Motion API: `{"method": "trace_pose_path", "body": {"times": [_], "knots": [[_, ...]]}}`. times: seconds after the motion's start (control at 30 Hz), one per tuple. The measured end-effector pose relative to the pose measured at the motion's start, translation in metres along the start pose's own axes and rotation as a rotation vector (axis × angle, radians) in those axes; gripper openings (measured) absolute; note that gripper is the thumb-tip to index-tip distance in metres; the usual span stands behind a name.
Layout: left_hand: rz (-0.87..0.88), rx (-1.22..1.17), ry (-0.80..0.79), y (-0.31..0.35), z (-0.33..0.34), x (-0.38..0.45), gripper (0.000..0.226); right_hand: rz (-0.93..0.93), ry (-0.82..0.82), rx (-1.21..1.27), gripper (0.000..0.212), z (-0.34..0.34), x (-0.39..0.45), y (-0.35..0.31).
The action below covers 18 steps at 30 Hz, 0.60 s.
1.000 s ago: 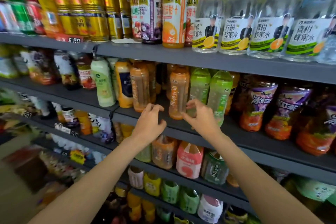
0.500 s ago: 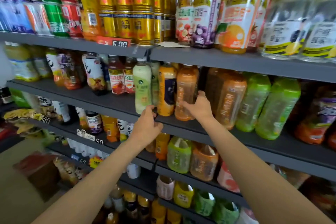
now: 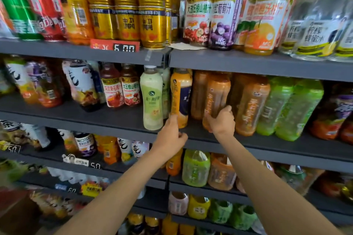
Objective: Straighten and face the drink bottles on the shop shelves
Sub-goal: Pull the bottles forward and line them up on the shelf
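Second dark grey metal shelf (image 3: 248,145) from the top carries a row of plastic drink bottles. From the left: pale green milky bottle with white cap (image 3: 151,99), upright at the shelf lip; orange-and-navy labelled bottle (image 3: 180,97) just beside it; then amber-brown tea bottles with orange labels, then two bright green bottles (image 3: 286,107).

Right hand (image 3: 222,121) grips the front amber tea bottle (image 3: 215,97) low down — fingers curled round its lower body, bottle tilted slightly to the right. Left hand (image 3: 172,135) sits at the foot of the orange-and-navy bottle, fingers loosely curled, fingertips touching its base; a firm grip cannot be made out.

Above: gold cans (image 3: 150,11), a red price tag reading 5.00 (image 3: 115,46), juice bottles with fruit labels (image 3: 212,11). More bottles stand crowded on the lower shelves.
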<state>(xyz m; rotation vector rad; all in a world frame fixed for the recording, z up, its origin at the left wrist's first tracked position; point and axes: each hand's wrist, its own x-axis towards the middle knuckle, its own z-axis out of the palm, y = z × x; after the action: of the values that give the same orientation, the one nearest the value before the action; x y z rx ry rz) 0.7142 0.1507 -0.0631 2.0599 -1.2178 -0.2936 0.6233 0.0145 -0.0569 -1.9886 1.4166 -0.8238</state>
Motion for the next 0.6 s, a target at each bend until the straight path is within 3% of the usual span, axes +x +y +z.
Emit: {"method": "trace_pose_path", "body": {"times": [0.2,0.33,0.43,0.5,0.6], "knots": [[0.067,0.018,0.075,0.015,0.014,0.019,0.051,0.067,0.063,-0.006,0.064,-0.005,0.018,0.005],[0.134,-0.001,0.311,0.012,0.010,0.030,0.049,0.091,0.131,0.062,0.063,0.009,0.015,0.000],[0.083,-0.051,0.446,0.001,0.006,0.039,0.051,-0.121,0.303,0.180,0.047,0.019,0.003,-0.004],[0.032,-0.043,0.425,-0.003,0.008,0.044,0.058,-0.276,0.267,0.174,0.042,0.022,0.004,-0.012],[-0.004,-0.044,0.381,-0.004,0.013,0.052,0.061,-0.328,0.190,-0.023,0.061,0.022,0.023,-0.028]]}}
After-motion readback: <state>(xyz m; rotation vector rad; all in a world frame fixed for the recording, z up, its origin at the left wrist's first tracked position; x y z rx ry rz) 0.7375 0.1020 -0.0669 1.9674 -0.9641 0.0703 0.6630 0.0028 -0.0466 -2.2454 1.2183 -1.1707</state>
